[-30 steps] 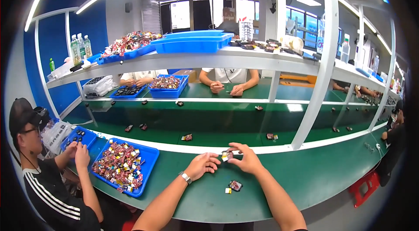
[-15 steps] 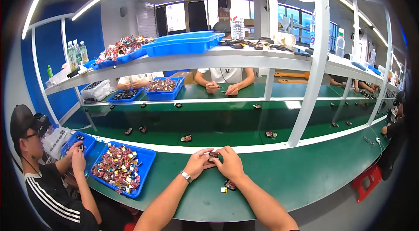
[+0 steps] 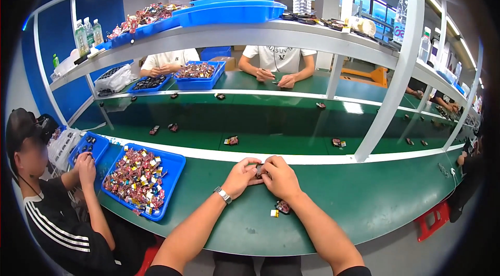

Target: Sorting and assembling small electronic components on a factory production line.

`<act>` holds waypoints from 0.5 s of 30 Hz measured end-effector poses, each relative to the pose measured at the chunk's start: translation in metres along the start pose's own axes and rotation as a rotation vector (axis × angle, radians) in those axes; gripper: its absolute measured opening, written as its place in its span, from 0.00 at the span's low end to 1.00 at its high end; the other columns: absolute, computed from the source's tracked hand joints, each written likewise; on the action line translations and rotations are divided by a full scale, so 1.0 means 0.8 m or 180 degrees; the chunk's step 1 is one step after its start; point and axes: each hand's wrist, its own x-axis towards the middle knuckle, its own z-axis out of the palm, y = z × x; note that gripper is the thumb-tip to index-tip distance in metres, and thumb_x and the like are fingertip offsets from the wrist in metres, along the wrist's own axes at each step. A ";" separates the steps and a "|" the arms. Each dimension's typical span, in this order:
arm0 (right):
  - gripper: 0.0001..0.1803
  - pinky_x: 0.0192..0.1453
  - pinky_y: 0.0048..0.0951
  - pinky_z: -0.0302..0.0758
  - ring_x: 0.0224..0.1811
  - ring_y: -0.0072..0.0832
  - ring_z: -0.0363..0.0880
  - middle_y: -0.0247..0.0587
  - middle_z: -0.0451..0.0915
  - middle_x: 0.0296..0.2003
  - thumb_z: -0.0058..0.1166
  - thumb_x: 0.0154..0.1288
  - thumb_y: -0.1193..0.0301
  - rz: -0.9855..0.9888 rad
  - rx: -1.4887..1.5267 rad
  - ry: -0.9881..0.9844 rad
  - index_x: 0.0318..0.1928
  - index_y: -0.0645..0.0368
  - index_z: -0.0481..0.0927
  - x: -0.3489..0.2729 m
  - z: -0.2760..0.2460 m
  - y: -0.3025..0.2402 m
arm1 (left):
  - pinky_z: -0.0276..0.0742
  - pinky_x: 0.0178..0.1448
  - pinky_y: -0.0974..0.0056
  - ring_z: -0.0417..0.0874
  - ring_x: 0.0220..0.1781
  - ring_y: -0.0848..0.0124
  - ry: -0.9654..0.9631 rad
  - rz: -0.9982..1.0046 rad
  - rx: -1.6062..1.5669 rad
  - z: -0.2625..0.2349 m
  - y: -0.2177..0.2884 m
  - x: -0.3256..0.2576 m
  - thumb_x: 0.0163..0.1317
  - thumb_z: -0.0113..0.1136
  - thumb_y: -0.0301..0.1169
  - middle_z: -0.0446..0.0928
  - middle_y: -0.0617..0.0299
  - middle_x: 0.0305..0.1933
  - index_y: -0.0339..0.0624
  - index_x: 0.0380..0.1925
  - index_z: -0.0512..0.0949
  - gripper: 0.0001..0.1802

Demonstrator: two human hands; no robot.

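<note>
Over the green bench, my left hand (image 3: 241, 178) and my right hand (image 3: 282, 177) meet. Between their fingertips they grip a small dark electronic part (image 3: 259, 170), mostly covered by the fingers. My left hand steadies it from the left side, and the right fingers are bent down on it from the right. Beneath my right wrist lies a small reddish circuit board (image 3: 283, 206) with a white and yellow piece (image 3: 274, 213) beside it. Left of my arms stands a blue tray (image 3: 175, 172) heaped with similar red, white and yellow parts.
At the left a seated person (image 3: 57, 213) handles parts near a smaller blue tray (image 3: 99, 146). A white rail (image 3: 312, 160) and slanted post (image 3: 388, 88) edge the sunken green strip (image 3: 281, 125), where parts lie scattered. Overhead runs a shelf (image 3: 219, 33). Another person (image 3: 278, 67) works opposite.
The view has tilted lower. My right fingers have curled further over the part, still held between both hands. The person at left has lowered their hands.
</note>
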 end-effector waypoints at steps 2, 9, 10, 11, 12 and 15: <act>0.07 0.43 0.35 0.77 0.42 0.36 0.76 0.36 0.75 0.36 0.60 0.52 0.77 0.0075 0.0111 -0.0115 0.33 0.56 0.79 0.001 -0.006 0.002 | 0.79 0.61 0.55 0.79 0.55 0.65 -0.0047 0.0028 0.0029 0.000 0.000 -0.001 0.70 0.45 0.23 0.74 0.53 0.53 0.38 0.56 0.67 0.15; 0.06 0.51 0.35 0.75 0.48 0.35 0.74 0.37 0.75 0.40 0.64 0.54 0.72 0.0398 0.0357 -0.0342 0.34 0.53 0.84 -0.005 -0.008 0.010 | 0.78 0.63 0.56 0.78 0.57 0.66 -0.0263 -0.0045 0.0049 -0.001 0.006 -0.004 0.70 0.46 0.22 0.74 0.55 0.54 0.38 0.59 0.66 0.18; 0.06 0.53 0.35 0.75 0.50 0.35 0.74 0.38 0.76 0.43 0.65 0.54 0.72 0.0292 0.0406 -0.0145 0.35 0.53 0.85 -0.007 -0.006 0.012 | 0.78 0.63 0.57 0.78 0.57 0.66 -0.0309 -0.0087 -0.0025 -0.001 0.006 -0.004 0.69 0.46 0.22 0.74 0.55 0.54 0.38 0.59 0.65 0.19; 0.07 0.57 0.36 0.72 0.54 0.37 0.73 0.38 0.76 0.47 0.65 0.54 0.72 0.0402 0.0495 -0.0199 0.35 0.55 0.85 -0.008 -0.005 0.012 | 0.78 0.63 0.57 0.78 0.57 0.66 -0.0311 -0.0070 -0.0014 -0.002 0.008 -0.004 0.69 0.46 0.22 0.74 0.55 0.54 0.38 0.59 0.65 0.19; 0.07 0.57 0.36 0.72 0.54 0.37 0.73 0.38 0.76 0.47 0.65 0.54 0.72 0.0385 0.0491 -0.0187 0.35 0.55 0.85 -0.009 -0.003 0.012 | 0.77 0.64 0.57 0.78 0.58 0.66 -0.0423 -0.0041 -0.0080 -0.002 0.008 -0.004 0.68 0.47 0.20 0.74 0.54 0.55 0.37 0.59 0.65 0.20; 0.05 0.60 0.37 0.70 0.55 0.39 0.72 0.39 0.77 0.49 0.62 0.56 0.72 0.0511 0.0662 -0.0137 0.34 0.56 0.84 -0.008 -0.003 0.008 | 0.77 0.64 0.57 0.78 0.58 0.66 -0.0575 0.0058 -0.0090 -0.005 0.006 -0.007 0.66 0.49 0.18 0.74 0.54 0.56 0.36 0.59 0.65 0.21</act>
